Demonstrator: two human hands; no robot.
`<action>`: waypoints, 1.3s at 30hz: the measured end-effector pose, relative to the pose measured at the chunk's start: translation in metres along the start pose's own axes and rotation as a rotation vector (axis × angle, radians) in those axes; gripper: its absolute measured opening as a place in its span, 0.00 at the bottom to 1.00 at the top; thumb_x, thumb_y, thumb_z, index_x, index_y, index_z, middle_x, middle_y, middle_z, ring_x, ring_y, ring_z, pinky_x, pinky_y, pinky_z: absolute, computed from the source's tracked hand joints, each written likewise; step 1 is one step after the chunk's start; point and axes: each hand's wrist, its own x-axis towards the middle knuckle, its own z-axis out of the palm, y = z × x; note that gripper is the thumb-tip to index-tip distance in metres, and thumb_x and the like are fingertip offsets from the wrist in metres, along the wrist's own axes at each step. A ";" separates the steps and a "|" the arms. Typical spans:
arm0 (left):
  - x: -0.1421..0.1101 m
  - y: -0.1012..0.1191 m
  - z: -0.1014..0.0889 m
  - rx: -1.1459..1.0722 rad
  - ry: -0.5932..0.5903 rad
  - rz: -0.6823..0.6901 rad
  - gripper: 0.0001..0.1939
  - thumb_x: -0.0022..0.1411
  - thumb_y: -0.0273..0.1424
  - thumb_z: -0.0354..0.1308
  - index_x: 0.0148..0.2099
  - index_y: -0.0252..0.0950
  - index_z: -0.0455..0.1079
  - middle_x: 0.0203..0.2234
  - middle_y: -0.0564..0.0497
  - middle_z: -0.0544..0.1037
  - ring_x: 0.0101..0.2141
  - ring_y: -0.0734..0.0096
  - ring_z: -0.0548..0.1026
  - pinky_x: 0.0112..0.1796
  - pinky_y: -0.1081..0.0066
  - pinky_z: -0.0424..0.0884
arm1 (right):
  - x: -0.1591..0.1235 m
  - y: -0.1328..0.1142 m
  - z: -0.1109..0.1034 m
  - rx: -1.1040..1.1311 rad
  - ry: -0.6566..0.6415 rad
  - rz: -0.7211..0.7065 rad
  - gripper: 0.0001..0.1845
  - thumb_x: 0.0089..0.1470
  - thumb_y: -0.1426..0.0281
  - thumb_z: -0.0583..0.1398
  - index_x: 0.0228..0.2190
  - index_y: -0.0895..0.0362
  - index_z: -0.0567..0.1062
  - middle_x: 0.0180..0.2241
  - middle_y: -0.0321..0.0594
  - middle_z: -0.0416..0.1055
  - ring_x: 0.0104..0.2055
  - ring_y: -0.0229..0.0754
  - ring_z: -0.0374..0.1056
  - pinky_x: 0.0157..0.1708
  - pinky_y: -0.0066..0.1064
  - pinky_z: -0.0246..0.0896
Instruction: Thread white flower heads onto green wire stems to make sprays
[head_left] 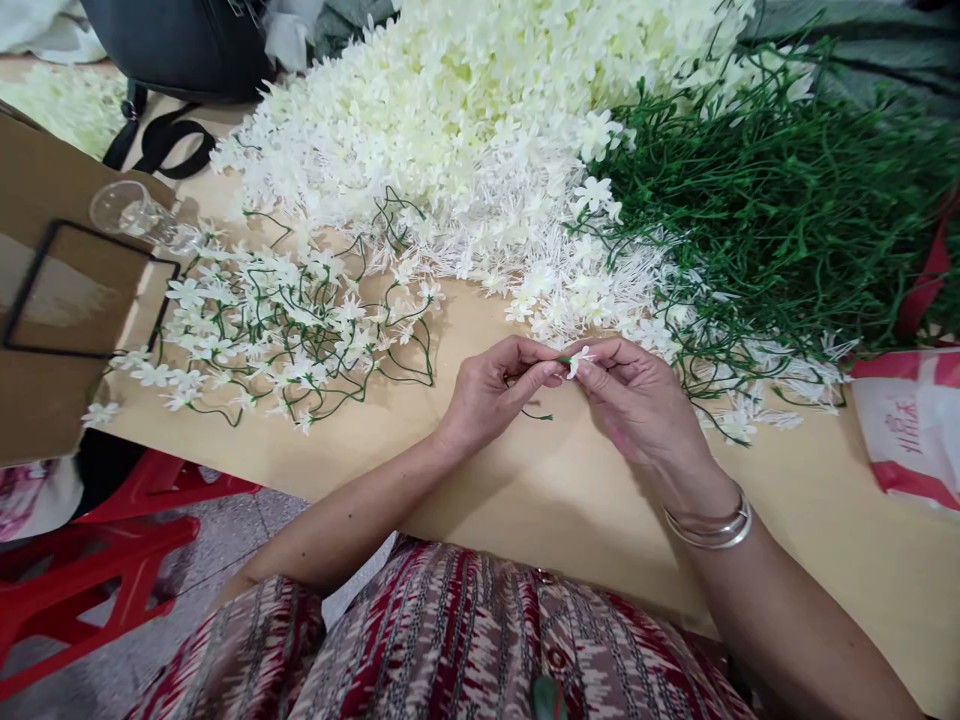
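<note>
Over the front of the table, my left hand point(491, 390) pinches a thin green plastic stem point(538, 415), whose lower end sticks out beneath the fingers. My right hand point(637, 400) is closed on a small white artificial flower point(578, 361), right at the stem's tip; the hands almost touch. Whether the flower is fully seated on the stem cannot be made out. To the left lies a loose pile of white flowers on green stems point(285, 325). Beyond my hands spreads a big heap of loose white flowers point(465, 110). A mound of green stems point(780, 200) rises at the right.
A cardboard box point(67, 270) stands at the left edge, with a clear plastic cup point(124, 210) beside it. Behind is a black bag point(180, 50) with a strap. A red and white packet point(911, 425) lies at the right. Red stools point(97, 580) stand below left.
</note>
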 end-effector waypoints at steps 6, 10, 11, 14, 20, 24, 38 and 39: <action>-0.001 0.001 0.001 0.034 0.004 -0.007 0.23 0.67 0.53 0.67 0.43 0.37 0.76 0.33 0.48 0.86 0.34 0.69 0.86 0.38 0.70 0.81 | -0.002 0.003 0.002 -0.023 0.026 -0.026 0.10 0.53 0.57 0.75 0.31 0.45 0.81 0.37 0.36 0.80 0.39 0.46 0.77 0.44 0.44 0.79; -0.003 0.000 0.001 0.064 0.003 0.023 0.22 0.69 0.52 0.66 0.43 0.37 0.76 0.33 0.48 0.86 0.34 0.68 0.86 0.38 0.69 0.81 | -0.004 0.000 0.007 -0.031 0.029 -0.036 0.11 0.53 0.56 0.75 0.30 0.45 0.81 0.37 0.36 0.80 0.39 0.46 0.76 0.43 0.44 0.79; -0.003 0.000 0.001 0.077 0.003 0.027 0.21 0.69 0.52 0.66 0.43 0.37 0.76 0.33 0.48 0.86 0.34 0.68 0.86 0.37 0.69 0.81 | -0.005 -0.002 0.007 -0.027 0.023 -0.034 0.11 0.52 0.55 0.75 0.30 0.45 0.81 0.37 0.36 0.80 0.39 0.46 0.76 0.42 0.45 0.79; -0.004 0.000 0.000 0.124 0.005 0.036 0.20 0.70 0.51 0.65 0.42 0.37 0.76 0.33 0.49 0.86 0.34 0.68 0.86 0.37 0.69 0.81 | -0.005 -0.006 0.008 -0.021 0.005 -0.030 0.13 0.51 0.54 0.76 0.29 0.45 0.81 0.36 0.36 0.80 0.37 0.45 0.76 0.41 0.45 0.79; -0.003 0.002 0.000 0.160 -0.009 0.072 0.20 0.71 0.50 0.65 0.42 0.37 0.77 0.32 0.48 0.86 0.34 0.68 0.85 0.38 0.70 0.80 | -0.001 -0.011 0.001 -0.079 -0.065 -0.037 0.16 0.51 0.50 0.75 0.29 0.46 0.80 0.35 0.36 0.82 0.38 0.46 0.77 0.43 0.46 0.78; -0.003 0.002 -0.001 0.193 -0.018 0.062 0.19 0.71 0.49 0.64 0.42 0.37 0.78 0.33 0.48 0.86 0.34 0.68 0.85 0.38 0.71 0.80 | 0.000 -0.013 -0.002 -0.079 -0.092 0.031 0.17 0.50 0.51 0.76 0.29 0.46 0.80 0.36 0.36 0.82 0.40 0.47 0.77 0.46 0.47 0.77; -0.009 0.014 -0.002 0.380 -0.228 0.387 0.03 0.69 0.30 0.62 0.40 0.37 0.75 0.30 0.50 0.83 0.28 0.74 0.77 0.32 0.73 0.73 | 0.001 -0.048 -0.030 -0.182 0.046 -0.165 0.08 0.59 0.60 0.72 0.39 0.43 0.82 0.39 0.36 0.83 0.43 0.47 0.78 0.44 0.40 0.73; -0.009 0.014 -0.003 0.428 -0.286 0.449 0.02 0.68 0.28 0.61 0.40 0.37 0.75 0.30 0.50 0.83 0.29 0.73 0.78 0.33 0.73 0.73 | 0.001 -0.048 -0.034 -0.224 0.088 -0.194 0.06 0.59 0.60 0.72 0.39 0.43 0.82 0.37 0.36 0.83 0.41 0.48 0.77 0.42 0.40 0.72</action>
